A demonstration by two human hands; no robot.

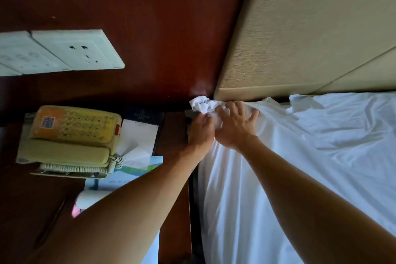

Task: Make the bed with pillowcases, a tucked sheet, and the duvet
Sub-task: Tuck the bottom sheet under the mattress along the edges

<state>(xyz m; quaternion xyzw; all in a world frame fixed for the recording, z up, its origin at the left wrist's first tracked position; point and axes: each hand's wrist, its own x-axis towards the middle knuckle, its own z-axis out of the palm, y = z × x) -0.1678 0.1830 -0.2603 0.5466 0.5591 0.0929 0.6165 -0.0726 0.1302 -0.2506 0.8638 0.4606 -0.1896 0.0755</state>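
Bare forearms [214, 188] fill the lower frame, cut off at the bottom edge and covering much of the nightstand [171, 156] and the bed's side. Far left of the fingers, white socket plates [75, 49] sit on the dark wood wall, the leftmost one running out of frame. Below them, still well left of the fingers, a yellowed telephone [72, 135] rests on the nightstand, its key labels too blurred to read. A notepad [139, 133] lies just beside it, and a blue-green leaflet [128, 173] is partly under the left arm.

The left hand [201, 128] has its fingers curled, pinching a crumpled bunch of the white sheet [300, 156] at the mattress corner; its fingertips are buried in the cloth. Touching it, the right hand [235, 128] lies on the sheet with fingers spread and bent, tips pressed into the fabric; its thumb is hidden, so whether it grips a fold cannot be told. Rightward of the fingers the sheet spreads wrinkled over the mattress. Above the fingertips stands the beige headboard [300, 38].
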